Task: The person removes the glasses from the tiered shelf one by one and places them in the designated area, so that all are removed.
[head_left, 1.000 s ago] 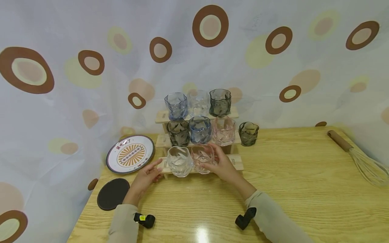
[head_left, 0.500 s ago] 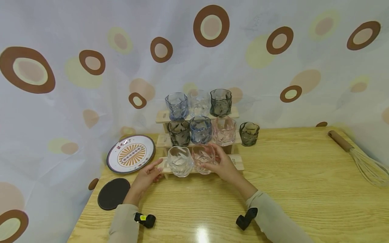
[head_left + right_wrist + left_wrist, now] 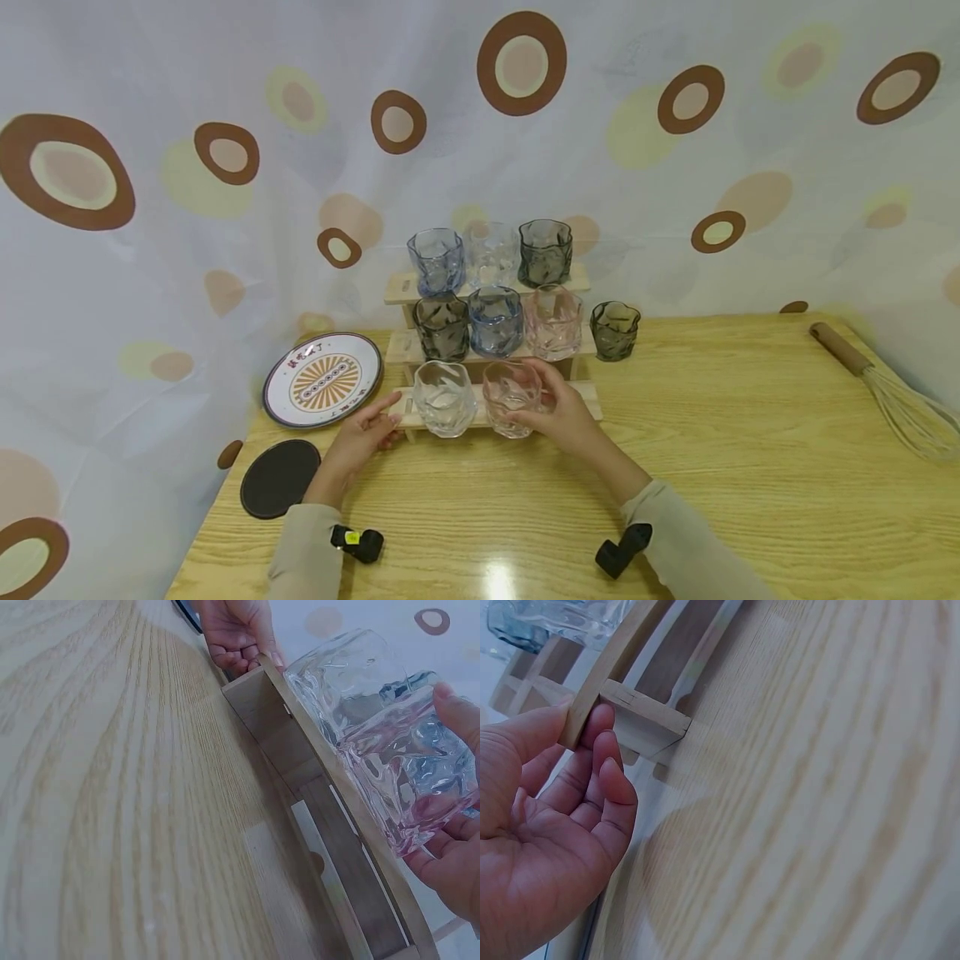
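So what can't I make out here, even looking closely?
Head: lower lettering on the plate, too small to read; same for the stamp on the top step.
Head: part of the front step of the rack, hidden by the right hand gripping the pink glass.
Left wrist: glasses, cut off by the top edge.
Right wrist: part of the right hand, cut off by the right edge.

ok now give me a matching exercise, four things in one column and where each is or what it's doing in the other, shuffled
1. left hand
2. right hand
3. whisk
4. patterned plate

a. at the far right of the table
b. just beyond the black disc
c. around the front pink glass
d. pinching one end of the wooden stand

Pairs: 1-d, 2-c, 3-a, 4-b
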### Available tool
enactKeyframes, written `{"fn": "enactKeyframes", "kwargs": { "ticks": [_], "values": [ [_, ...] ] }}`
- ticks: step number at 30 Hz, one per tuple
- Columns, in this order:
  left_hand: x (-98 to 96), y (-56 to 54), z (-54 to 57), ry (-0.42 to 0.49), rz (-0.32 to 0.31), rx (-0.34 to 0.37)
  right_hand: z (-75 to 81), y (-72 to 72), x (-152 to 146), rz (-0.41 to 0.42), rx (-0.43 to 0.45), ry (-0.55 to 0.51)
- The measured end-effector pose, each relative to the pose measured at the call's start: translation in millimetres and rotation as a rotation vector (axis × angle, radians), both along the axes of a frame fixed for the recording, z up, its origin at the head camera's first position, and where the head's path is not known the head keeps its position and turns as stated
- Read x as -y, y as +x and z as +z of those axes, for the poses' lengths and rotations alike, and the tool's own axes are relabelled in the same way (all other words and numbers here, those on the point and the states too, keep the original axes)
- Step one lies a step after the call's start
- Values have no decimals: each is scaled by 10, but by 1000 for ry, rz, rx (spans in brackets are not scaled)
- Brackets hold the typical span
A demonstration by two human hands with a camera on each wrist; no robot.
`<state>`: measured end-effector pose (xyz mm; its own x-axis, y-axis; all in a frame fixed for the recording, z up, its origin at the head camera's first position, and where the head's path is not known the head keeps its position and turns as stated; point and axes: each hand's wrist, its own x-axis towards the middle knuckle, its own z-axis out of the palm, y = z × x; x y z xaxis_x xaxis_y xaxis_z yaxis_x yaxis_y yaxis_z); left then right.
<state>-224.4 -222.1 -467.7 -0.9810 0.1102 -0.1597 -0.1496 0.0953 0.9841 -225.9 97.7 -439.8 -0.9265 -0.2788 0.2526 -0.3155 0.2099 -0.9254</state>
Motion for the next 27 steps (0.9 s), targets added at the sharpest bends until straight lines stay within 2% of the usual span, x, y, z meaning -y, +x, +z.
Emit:
{"fn": "enactKeyframes", "kwargs": {
  "ticks": [8,15,22,27],
  "values": [
    [6,2,12,-2,-5,-2,8,63,-186,10,18,1],
    [21,-2,2,-3,-6,-5,12,104,-442,9,-46,25],
    [37,-7,-8,-9,-19,-9,32,168,-731,3,-59,16],
    [12,-5,-13,-4,-12,-6,29,220,-959,-29,-103,20]
  ]
}}
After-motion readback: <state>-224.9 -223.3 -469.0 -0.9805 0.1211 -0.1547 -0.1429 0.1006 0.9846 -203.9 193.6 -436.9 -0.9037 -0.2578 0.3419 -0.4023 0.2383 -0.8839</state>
